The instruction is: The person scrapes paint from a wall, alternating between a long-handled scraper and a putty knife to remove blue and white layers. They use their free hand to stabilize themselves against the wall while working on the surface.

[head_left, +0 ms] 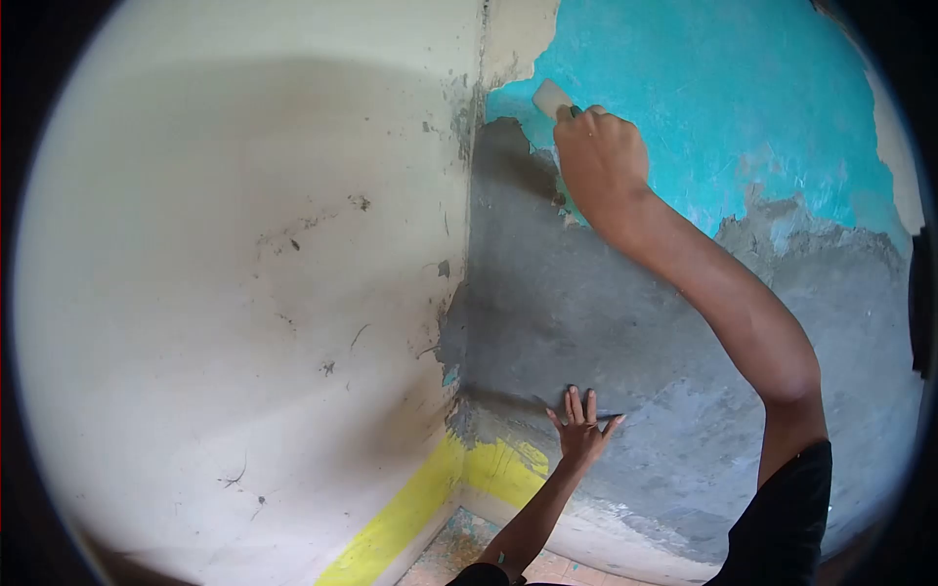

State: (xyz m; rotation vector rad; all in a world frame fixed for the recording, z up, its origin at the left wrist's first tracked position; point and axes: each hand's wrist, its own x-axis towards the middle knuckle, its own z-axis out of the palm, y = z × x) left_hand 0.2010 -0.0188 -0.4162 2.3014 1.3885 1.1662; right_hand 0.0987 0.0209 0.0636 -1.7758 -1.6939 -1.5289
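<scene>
In the head view, my right hand [601, 151] is closed around the handle of a scraper [552, 99]. The scraper's pale, flat blade points up and left, at the turquoise paint [664, 78] near the wall corner. Most of its handle is hidden inside my fist. Lower down, my left hand [583, 435] rests with fingers spread on the grey bare plaster [567, 303], holding nothing. A ragged edge of paint runs between the turquoise area and the grey plaster, passing just below my right hand.
To the left, a whitish wall [215, 244] with dark scuffs meets the plastered wall at a corner. A yellow band [391, 518] runs along the bottom of both walls. Paint flakes lie on the tiled floor [459, 547]. A dark object [920, 303] stands at the right edge.
</scene>
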